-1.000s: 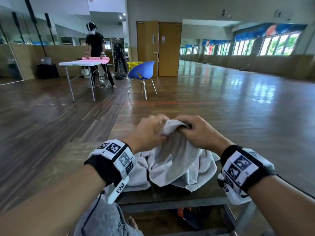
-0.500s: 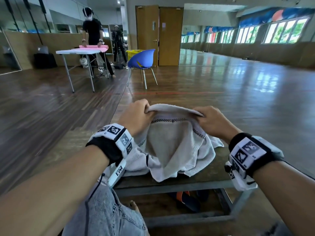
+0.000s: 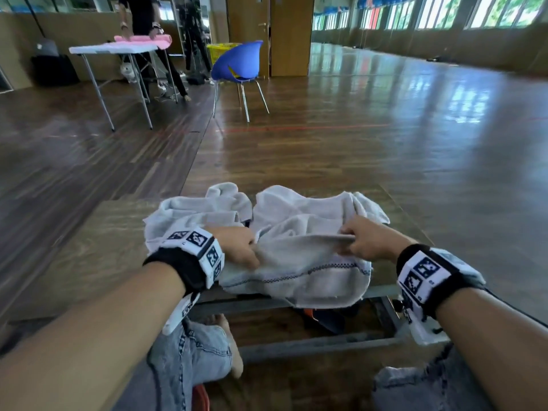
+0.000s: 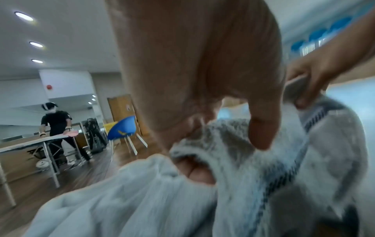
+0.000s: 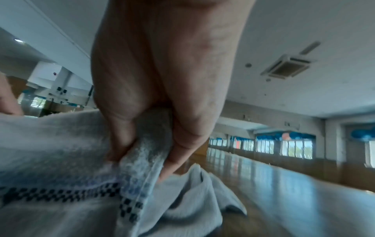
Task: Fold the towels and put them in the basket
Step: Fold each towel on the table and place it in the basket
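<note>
A crumpled pile of pale grey towels (image 3: 213,209) lies on a low wooden table (image 3: 98,241) in front of me. Over the pile I hold one towel (image 3: 299,271) with a dark checkered stripe along its edge (image 5: 61,194). My left hand (image 3: 240,247) grips its left end, thumb on the cloth (image 4: 261,134). My right hand (image 3: 360,241) pinches the right end between thumb and curled fingers (image 5: 142,141). The edge between my hands is stretched taut and the rest droops toward the table's near edge. No basket near me is in view.
The table has a metal frame (image 3: 311,345) beneath, with my knees in jeans (image 3: 192,360) below it. Across the wooden floor stand a blue chair (image 3: 240,63), a yellow basket (image 3: 221,51) behind it, and a white folding table (image 3: 115,48) where another person works.
My hands have moved apart and come down toward the table, spreading the towel's edge out from a bunched grip. The view has tilted downward.
</note>
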Available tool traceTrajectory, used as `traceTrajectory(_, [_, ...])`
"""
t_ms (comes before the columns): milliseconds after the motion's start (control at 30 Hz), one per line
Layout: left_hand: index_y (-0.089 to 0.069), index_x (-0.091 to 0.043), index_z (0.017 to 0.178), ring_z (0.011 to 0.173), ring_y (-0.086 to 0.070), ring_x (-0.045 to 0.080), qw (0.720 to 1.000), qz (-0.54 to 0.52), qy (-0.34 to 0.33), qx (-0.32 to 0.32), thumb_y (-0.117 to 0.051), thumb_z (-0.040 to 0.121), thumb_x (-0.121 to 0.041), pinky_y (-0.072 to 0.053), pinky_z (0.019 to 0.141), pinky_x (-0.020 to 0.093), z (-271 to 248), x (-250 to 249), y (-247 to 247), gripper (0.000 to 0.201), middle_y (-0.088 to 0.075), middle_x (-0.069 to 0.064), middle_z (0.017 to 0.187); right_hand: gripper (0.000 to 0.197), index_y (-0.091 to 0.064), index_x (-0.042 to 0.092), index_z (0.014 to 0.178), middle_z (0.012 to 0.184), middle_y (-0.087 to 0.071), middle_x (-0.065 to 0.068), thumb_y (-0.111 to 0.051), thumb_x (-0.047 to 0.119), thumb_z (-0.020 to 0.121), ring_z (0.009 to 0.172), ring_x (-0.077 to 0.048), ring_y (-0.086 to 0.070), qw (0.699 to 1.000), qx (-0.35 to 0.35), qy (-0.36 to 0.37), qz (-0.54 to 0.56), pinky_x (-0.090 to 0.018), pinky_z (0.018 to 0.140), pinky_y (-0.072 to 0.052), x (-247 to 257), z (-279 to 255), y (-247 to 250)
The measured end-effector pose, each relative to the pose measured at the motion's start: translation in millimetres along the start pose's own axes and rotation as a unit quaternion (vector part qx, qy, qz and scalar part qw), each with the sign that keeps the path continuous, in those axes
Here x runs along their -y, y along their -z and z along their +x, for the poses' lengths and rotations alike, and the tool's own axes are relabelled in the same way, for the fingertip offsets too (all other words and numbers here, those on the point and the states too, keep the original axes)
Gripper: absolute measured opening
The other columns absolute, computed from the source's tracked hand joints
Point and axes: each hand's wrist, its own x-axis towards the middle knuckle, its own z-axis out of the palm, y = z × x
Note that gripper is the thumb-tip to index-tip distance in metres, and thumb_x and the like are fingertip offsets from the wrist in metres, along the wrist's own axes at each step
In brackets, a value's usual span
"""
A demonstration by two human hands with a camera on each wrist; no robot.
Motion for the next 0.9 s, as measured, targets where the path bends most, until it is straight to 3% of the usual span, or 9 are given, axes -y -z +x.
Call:
traceTrajectory(100, [-0.049, -0.014, 0.074, 0.073, -0.054, 0.024, 1.0, -0.011, 0.014, 0.001, -0.058, 0.082, -0.025, -0.04, 0.06, 0.03, 17.1, -4.3, -8.9, 0.016, -0.062, 0.009, 0.082, 0.024, -0.051, 0.004, 0.06, 0.062, -0.049, -0.008, -0.057, -0.001, 0.083, 0.059, -0.018, -0.042, 0.997, -0.039, -0.048, 0.041, -0.028, 0.053, -0.035, -12.0, 10.5, -26.6])
traceTrajectory(267, [-0.044, -0.015, 0.057, 0.07, -0.053, 0.027, 0.994, -0.087, 0.001, -0.067, -0.054, 0.079, -0.004, -0.04, 0.063, 0.031, 43.8, -16.1, -18.3, 0.027, -0.052, 0.007, 0.066, 0.049, -0.05, 0.018, 0.046, 0.047, -0.043, 0.004, -0.066, 0.013, 0.092, 0.047, -0.013, -0.038, 0.979, -0.085, -0.032, 0.183, -0.021, 0.042, -0.032, -16.2, 23.1, -55.4])
traceTrajectory(333, [-0.052, -0.016, 0.054, 0.082, -0.061, 0.029, 0.992, -0.106, -0.025, -0.063, -0.055, 0.079, -0.003, -0.051, 0.081, 0.038, 50.8, -19.5, -27.0, 0.029, -0.061, 0.012, 0.073, 0.038, -0.06, 0.021, 0.057, 0.056, -0.051, 0.004, -0.066, 0.021, 0.095, 0.054, -0.013, -0.045, 0.98, -0.053, 0.007, 0.193, -0.025, 0.052, -0.039, -12.5, 26.3, -60.9])
traceTrajectory(400, [-0.071, -0.014, 0.071, 0.099, -0.062, 0.029, 0.991, -0.122, -0.045, -0.041, -0.056, 0.081, -0.006, -0.049, 0.097, 0.042, 55.4, -21.9, -38.2, 0.019, -0.068, 0.013, 0.092, 0.027, -0.067, 0.02, 0.07, 0.067, -0.06, 0.002, -0.068, 0.028, 0.096, 0.065, -0.013, -0.052, 0.982, -0.004, 0.044, 0.183, -0.029, 0.065, -0.042, -8.5, 28.5, -66.7])
traceTrajectory(467, [-0.073, -0.012, 0.086, 0.098, -0.063, 0.027, 0.988, -0.145, -0.052, -0.026, -0.056, 0.082, -0.01, -0.052, 0.091, 0.043, 59.0, -25.5, -48.0, 0.017, -0.069, 0.011, 0.093, 0.02, -0.073, 0.013, 0.083, 0.079, -0.068, -0.002, -0.068, 0.028, 0.096, 0.074, -0.016, -0.059, 0.984, 0.046, 0.07, 0.157, -0.031, 0.072, -0.047, -4.9, 29.5, -73.5])
traceTrajectory(533, [-0.068, -0.011, 0.079, 0.088, -0.065, 0.029, 0.985, -0.159, -0.065, -0.025, -0.054, 0.082, -0.009, -0.053, 0.08, 0.041, 61.5, -31.0, -52.5, 0.014, -0.067, 0.011, 0.081, 0.016, -0.076, 0.011, 0.092, 0.086, -0.072, -0.005, -0.069, 0.026, 0.094, 0.082, -0.019, -0.064, 0.985, 0.059, 0.085, 0.138, -0.034, 0.077, -0.051, -3.2, 30.1, -79.5])
traceTrajectory(733, [-0.07, -0.005, 0.087, 0.087, -0.065, 0.028, 0.961, -0.251, -0.07, -0.095, -0.059, 0.085, -0.01, -0.052, 0.077, 0.036, 68.3, -44.3, -39.4, 0.012, -0.069, 0.014, 0.086, 0.024, -0.067, 0.001, 0.073, 0.077, -0.067, -0.019, -0.071, 0.015, 0.092, 0.066, -0.019, -0.054, 0.978, -0.033, 0.074, 0.19, -0.038, 0.064, -0.045, -7.4, 35.7, -74.6])
traceTrajectory(800, [-0.073, -0.005, 0.091, 0.079, -0.065, 0.021, 0.926, -0.336, -0.08, -0.153, -0.06, 0.085, -0.007, -0.052, 0.075, 0.034, 67.9, -48.3, -30.5, 0.014, -0.071, 0.012, 0.085, 0.018, -0.069, 0.0, 0.077, 0.076, -0.067, -0.021, -0.07, 0.01, 0.092, 0.065, -0.021, -0.054, 0.954, -0.102, 0.066, 0.273, -0.038, 0.062, -0.045, -8.7, 37.8, -69.4])
traceTrajectory(900, [-0.075, -0.01, 0.084, 0.064, -0.057, -0.001, 0.856, -0.459, -0.125, -0.203, -0.061, 0.084, 0.003, -0.046, 0.063, 0.015, 63.6, -54.7, -15.9, 0.019, -0.067, -0.006, 0.072, 0.016, -0.075, 0.009, 0.082, 0.075, -0.069, -0.018, -0.068, 0.014, 0.095, 0.066, -0.021, -0.061, 0.881, -0.199, 0.046, 0.427, -0.035, 0.062, -0.049, -8.4, 39.0, -55.4])
